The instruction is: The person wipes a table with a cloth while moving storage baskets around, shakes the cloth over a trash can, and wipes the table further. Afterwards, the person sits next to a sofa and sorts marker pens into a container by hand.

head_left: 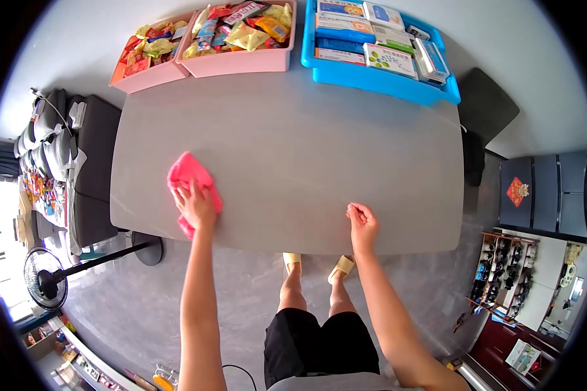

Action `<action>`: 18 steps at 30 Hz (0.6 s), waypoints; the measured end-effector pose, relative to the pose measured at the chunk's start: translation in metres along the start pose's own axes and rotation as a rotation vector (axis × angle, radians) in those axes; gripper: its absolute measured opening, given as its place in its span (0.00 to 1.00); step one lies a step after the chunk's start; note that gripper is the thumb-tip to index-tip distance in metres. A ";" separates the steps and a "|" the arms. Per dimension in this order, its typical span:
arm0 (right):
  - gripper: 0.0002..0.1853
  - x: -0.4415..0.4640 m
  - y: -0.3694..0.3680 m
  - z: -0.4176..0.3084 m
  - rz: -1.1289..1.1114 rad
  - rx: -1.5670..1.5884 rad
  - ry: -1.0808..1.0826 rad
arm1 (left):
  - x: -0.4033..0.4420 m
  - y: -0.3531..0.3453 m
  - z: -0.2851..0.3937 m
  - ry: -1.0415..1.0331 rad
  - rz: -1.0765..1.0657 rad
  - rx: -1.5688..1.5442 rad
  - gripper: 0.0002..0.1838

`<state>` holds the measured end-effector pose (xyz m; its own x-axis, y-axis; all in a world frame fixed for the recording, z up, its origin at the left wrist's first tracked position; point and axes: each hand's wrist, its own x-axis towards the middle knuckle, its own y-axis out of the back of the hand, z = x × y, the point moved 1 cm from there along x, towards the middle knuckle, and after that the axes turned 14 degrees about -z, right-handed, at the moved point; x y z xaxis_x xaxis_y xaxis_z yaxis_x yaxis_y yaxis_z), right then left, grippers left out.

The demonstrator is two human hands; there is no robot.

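Observation:
On the left part of the grey table lies a bunched pink cloth. My left hand rests on top of it, fingers spread and pressing it against the tabletop. Parts of the cloth show above, left of and below the hand; the rest is hidden under the palm. My right hand is over the table's near edge at the right, fingers curled in and thumb against them. Nothing shows in it, and it is apart from the cloth.
Two pink bins of wrapped snacks stand at the table's far left. A blue tray of medicine boxes sits at the far right. A black fan stands on the floor at left. A dark chair is beyond the right corner.

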<state>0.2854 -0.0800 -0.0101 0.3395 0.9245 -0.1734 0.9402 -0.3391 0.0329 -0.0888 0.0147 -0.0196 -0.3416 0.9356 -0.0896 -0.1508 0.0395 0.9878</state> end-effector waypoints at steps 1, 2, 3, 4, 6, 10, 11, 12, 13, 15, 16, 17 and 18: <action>0.06 -0.005 0.011 0.001 0.008 0.018 -0.010 | -0.020 -0.006 0.022 -0.013 -0.035 -0.004 0.26; 0.06 -0.008 0.022 0.000 0.015 0.037 -0.017 | -0.042 -0.008 0.050 -0.054 -0.113 -0.025 0.26; 0.05 -0.010 0.032 -0.003 0.009 0.068 -0.021 | -0.065 -0.014 0.079 -0.138 -0.101 -0.021 0.25; 0.05 -0.012 0.045 -0.004 0.017 0.065 -0.023 | -0.089 -0.017 0.110 -0.187 -0.136 -0.062 0.26; 0.05 -0.015 0.074 -0.005 0.037 0.056 -0.025 | -0.131 -0.015 0.174 -0.230 -0.207 -0.149 0.29; 0.04 -0.024 0.143 -0.009 0.071 0.024 0.029 | -0.192 -0.035 0.264 -0.358 -0.160 -0.275 0.29; 0.04 -0.027 0.161 -0.009 0.071 0.007 0.048 | -0.203 -0.037 0.281 -0.306 -0.211 -0.252 0.30; 0.03 -0.029 0.175 -0.009 0.073 -0.010 0.068 | -0.210 -0.037 0.296 -0.334 -0.235 -0.219 0.31; 0.03 -0.031 0.192 -0.006 0.091 -0.021 0.066 | -0.219 -0.038 0.310 -0.362 -0.256 -0.182 0.31; 0.03 -0.035 0.222 0.003 0.129 -0.038 0.056 | -0.240 -0.035 0.341 -0.416 -0.323 -0.087 0.34; 0.03 -0.036 0.236 0.007 0.167 -0.014 0.047 | -0.248 -0.039 0.352 -0.407 -0.325 -0.086 0.34; 0.03 -0.038 0.250 0.012 0.210 0.007 0.038 | -0.254 -0.044 0.364 -0.402 -0.330 -0.087 0.34; 0.04 -0.040 0.263 0.014 0.257 0.026 0.030 | -0.260 -0.048 0.376 -0.402 -0.337 -0.088 0.34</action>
<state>0.5189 -0.2084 -0.0079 0.5686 0.8118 -0.1331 0.8217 -0.5680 0.0464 0.3560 -0.0987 0.0045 0.1190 0.9376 -0.3268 -0.2743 0.3474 0.8967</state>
